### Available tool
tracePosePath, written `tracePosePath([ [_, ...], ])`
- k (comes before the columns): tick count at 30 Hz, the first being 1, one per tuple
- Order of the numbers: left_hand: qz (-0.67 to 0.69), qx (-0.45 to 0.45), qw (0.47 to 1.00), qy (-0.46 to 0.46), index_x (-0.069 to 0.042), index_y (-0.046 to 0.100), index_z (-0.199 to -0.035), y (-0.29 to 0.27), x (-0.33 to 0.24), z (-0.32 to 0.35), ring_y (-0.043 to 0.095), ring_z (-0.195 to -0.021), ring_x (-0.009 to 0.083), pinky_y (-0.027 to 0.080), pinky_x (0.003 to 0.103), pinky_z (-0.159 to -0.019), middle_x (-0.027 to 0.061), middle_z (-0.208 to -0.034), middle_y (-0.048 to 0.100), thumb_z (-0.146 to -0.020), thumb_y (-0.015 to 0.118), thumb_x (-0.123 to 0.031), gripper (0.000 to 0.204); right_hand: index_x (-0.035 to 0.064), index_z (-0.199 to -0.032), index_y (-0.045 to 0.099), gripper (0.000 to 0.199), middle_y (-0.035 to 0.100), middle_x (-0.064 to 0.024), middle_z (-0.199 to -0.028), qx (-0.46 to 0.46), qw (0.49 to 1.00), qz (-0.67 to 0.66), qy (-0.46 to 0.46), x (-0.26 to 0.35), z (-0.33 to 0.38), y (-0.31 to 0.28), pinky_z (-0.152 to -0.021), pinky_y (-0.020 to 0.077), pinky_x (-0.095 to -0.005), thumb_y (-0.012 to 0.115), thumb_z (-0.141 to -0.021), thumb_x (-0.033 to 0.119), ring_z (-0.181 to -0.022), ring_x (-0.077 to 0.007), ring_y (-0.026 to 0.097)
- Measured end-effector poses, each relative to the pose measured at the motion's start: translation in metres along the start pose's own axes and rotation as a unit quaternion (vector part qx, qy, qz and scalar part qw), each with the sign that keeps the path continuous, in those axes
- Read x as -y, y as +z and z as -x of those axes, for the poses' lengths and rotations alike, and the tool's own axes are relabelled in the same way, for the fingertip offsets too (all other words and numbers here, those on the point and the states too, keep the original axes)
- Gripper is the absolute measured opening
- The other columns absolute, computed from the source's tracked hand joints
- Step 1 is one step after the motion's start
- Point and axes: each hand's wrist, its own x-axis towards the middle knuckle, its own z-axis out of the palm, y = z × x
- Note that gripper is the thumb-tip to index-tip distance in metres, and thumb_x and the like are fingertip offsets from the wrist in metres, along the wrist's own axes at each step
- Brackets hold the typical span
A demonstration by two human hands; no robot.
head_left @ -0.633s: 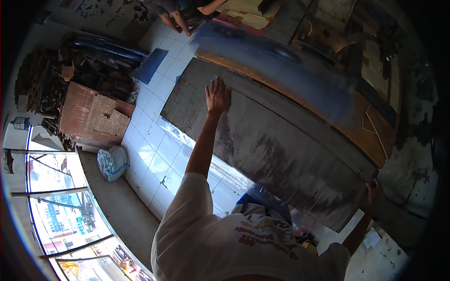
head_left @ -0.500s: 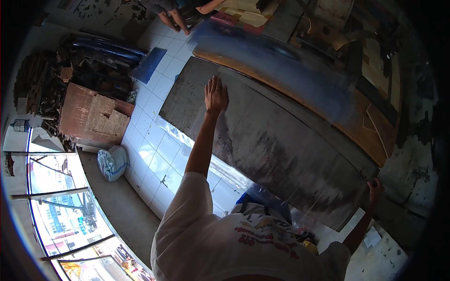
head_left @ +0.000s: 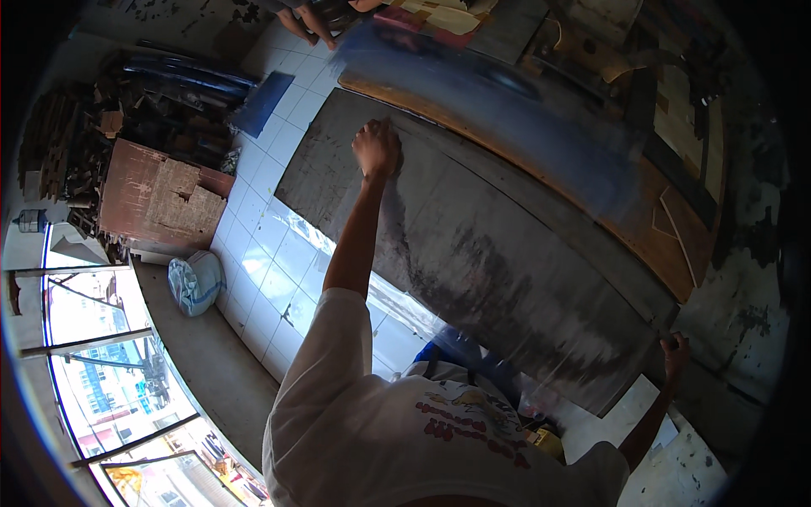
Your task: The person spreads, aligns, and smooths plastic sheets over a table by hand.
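A long dark grey sheet [head_left: 473, 245] with blackish smudges lies at a slant in front of me. Over its far left part is my left hand [head_left: 377, 150], fingers curled with the knuckles raised. Whatever those fingers hold, if anything, is hidden beneath them. My right hand [head_left: 674, 351] is at the sheet's near right corner, its fingers bent closed at the edge; the grip itself is partly in shadow.
Beyond the sheet runs a wooden board edge [head_left: 507, 182] with bluish clear film [head_left: 498, 110] on it. White floor tiles [head_left: 287, 262] show at left, near a tied white sack [head_left: 196, 283] and stacked wood scraps [head_left: 160, 190]. Another person's legs [head_left: 297, 25] are at the top.
My left hand has gone from lying flat with fingers stretched to curled, shifting slightly away and left. My right hand is slightly lower. The whole view has shifted a little.
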Motion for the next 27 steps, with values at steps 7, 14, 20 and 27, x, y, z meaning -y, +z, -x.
tracePosePath([
  [7, 0.017, -0.037, 0.991, -0.126, -0.022, 0.067, -0.106, 0.009, -0.014, -0.001, 0.049, -0.101, 0.0256, 0.034, 0.042, -0.089, 0.0031, -0.108, 0.054, -0.087, 0.055, -0.036, 0.027, 0.0025, -0.098, 0.061, 0.051, 0.058, -0.0185, -0.095, -0.104, 0.992, 0.014, -0.073, -0.017, -0.028, 0.014, -0.08, 0.042, -0.046, 0.081, -0.061, 0.031, -0.091, -0.038, 0.052],
  [14, 0.009, -0.043, 0.992, -0.115, -0.021, 0.068, -0.104, 0.007, -0.012, 0.001, 0.051, -0.101, 0.0274, 0.036, 0.043, -0.089, 0.0046, -0.108, 0.057, -0.085, 0.057, -0.041, 0.03, 0.0029, -0.108, 0.059, 0.054, 0.056, -0.0193, -0.109, -0.012, 0.999, 0.0, -0.035, -0.018, -0.038, 0.021, -0.091, 0.0393, -0.044, 0.081, -0.064, 0.025, -0.105, -0.0372, 0.048],
  [20, -0.001, -0.037, 0.994, -0.106, -0.022, 0.068, -0.103, 0.01, -0.015, -0.002, 0.052, -0.102, 0.0278, 0.036, 0.044, -0.089, 0.0052, -0.108, 0.057, -0.084, 0.057, -0.043, 0.031, 0.0046, -0.104, 0.059, 0.05, 0.059, -0.0159, -0.101, -0.041, 0.997, -0.012, -0.067, 0.01, -0.033, 0.008, -0.083, 0.0398, -0.0431, 0.081, -0.063, 0.025, -0.097, -0.0349, 0.051],
  [27, -0.013, -0.031, 0.993, -0.114, -0.023, 0.067, -0.104, 0.002, -0.018, -0.005, 0.052, -0.102, 0.0276, 0.037, 0.045, -0.09, 0.0052, -0.108, 0.057, -0.085, 0.056, -0.045, 0.031, 0.006, -0.104, 0.056, 0.044, 0.06, -0.0124, -0.1, -0.093, 0.99, -0.104, -0.027, 0.072, -0.021, -0.014, -0.08, 0.0404, -0.0412, 0.077, -0.069, 0.025, -0.09, -0.032, 0.055],
])
